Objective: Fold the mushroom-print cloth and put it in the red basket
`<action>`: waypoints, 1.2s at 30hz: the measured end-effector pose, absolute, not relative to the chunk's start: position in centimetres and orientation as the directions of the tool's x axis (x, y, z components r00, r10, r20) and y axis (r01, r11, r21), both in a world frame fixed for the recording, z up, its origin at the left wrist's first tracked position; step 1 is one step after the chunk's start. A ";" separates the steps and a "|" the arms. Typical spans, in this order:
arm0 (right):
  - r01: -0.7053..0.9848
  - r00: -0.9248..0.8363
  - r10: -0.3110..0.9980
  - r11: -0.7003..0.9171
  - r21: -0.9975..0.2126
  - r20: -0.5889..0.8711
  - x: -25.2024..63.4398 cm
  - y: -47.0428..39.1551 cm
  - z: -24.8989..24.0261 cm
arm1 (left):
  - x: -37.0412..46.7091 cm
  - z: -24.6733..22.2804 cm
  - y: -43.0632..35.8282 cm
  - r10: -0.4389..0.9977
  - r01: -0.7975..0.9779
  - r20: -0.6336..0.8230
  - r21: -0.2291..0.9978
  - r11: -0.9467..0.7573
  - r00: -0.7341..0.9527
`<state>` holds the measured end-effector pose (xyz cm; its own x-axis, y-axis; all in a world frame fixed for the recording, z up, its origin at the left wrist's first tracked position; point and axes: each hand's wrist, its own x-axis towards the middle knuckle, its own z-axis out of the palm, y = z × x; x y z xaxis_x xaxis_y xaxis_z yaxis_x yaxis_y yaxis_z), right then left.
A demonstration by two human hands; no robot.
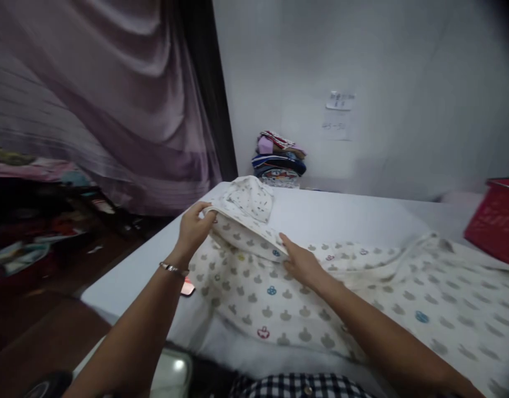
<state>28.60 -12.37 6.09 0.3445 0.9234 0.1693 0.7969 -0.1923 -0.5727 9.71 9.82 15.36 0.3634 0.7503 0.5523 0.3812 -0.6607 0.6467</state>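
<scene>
white cloth (294,301) — left hand (194,225), right hand (302,265) outstretched

Mauve curtain (150,105), stacked fabrics (279,161), wall notes (339,101), red container (497,221)

Two hands (194,228) (301,263) (one bracelet (174,269) between them); one printed cloth (254,296); one clothes stack (278,160); two papers (340,101) (336,128).

"45-5…" on lower wall sheet (336,129), upper sheet (341,101) blurred
</scene>
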 end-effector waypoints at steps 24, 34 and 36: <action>0.599 0.531 0.815 -0.554 -0.578 -0.231 44.6 -25.1 8.4 | 10.0 13.2 10.2 0.389 0.395 -0.223 0.801 -0.450 0.894; 0.774 0.217 0.943 -0.009 -0.633 0.252 32.6 -18.5 7.7 | 9.2 13.6 6.4 0.337 0.189 0.193 0.534 -0.824 0.921; 0.746 0.169 0.937 0.081 -0.661 0.305 30.0 -16.1 8.1 | 9.3 14.1 4.9 0.223 0.097 0.290 0.393 -0.915 0.931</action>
